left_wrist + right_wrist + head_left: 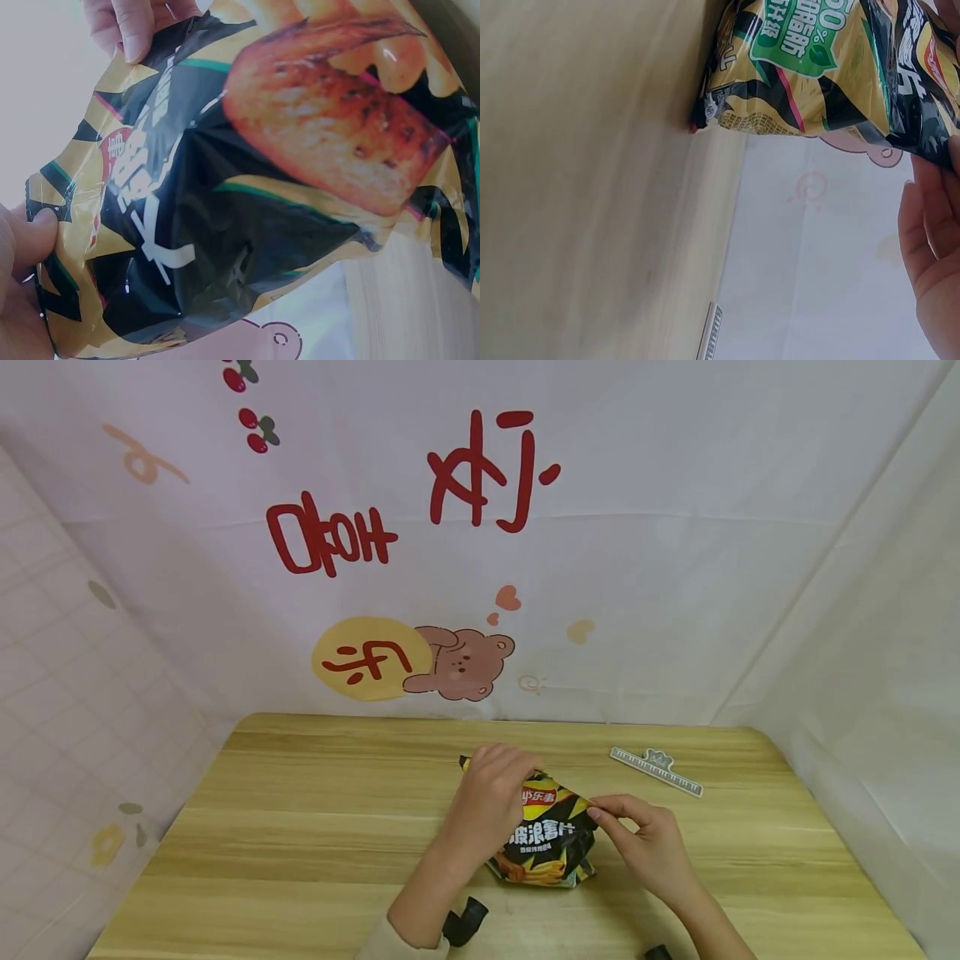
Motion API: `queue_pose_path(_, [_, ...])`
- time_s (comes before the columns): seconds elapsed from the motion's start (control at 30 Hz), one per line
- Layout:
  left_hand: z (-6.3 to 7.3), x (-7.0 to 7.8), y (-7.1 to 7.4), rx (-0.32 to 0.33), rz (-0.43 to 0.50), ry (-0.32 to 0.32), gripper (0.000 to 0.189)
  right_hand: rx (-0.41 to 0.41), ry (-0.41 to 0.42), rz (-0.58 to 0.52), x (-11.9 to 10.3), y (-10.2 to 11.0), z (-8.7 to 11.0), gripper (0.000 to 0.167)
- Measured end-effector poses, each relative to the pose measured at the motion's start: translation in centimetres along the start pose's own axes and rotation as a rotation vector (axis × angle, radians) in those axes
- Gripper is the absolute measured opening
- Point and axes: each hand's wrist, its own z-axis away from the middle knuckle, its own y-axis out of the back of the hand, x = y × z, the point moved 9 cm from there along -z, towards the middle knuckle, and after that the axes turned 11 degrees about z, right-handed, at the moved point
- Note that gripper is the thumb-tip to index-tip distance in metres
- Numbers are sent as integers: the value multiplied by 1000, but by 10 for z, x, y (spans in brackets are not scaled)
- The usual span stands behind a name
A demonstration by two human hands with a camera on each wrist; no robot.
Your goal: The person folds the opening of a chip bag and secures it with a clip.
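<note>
A black and yellow crisp bag (550, 835) stands on the wooden table (300, 827) near its front middle. My left hand (491, 797) grips the bag's top left corner, fingers curled over the sealed edge. My right hand (633, 827) pinches the top right corner between thumb and fingers. In the left wrist view the bag (247, 187) fills the frame, with my left thumb (34, 240) on its edge and my right fingers (131, 26) at the far corner. The right wrist view shows the bag's underside (817, 67) and my right palm (930, 247).
A small grey ruler-like clip (656, 770) lies on the table to the back right of the bag. White printed cloth walls (480, 543) close in the table at the back and both sides. The table's left half is bare wood.
</note>
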Motion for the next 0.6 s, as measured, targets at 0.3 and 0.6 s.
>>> queue_pose_path(0.3, [2, -1, 3, -12, 64, -2, 38, 7, -16, -32, 7, 1, 3, 31])
queue_pose_path(0.6, [2, -1, 5, -16, 91, -25, 37, -17, 26, -173, 5, 1, 3, 32])
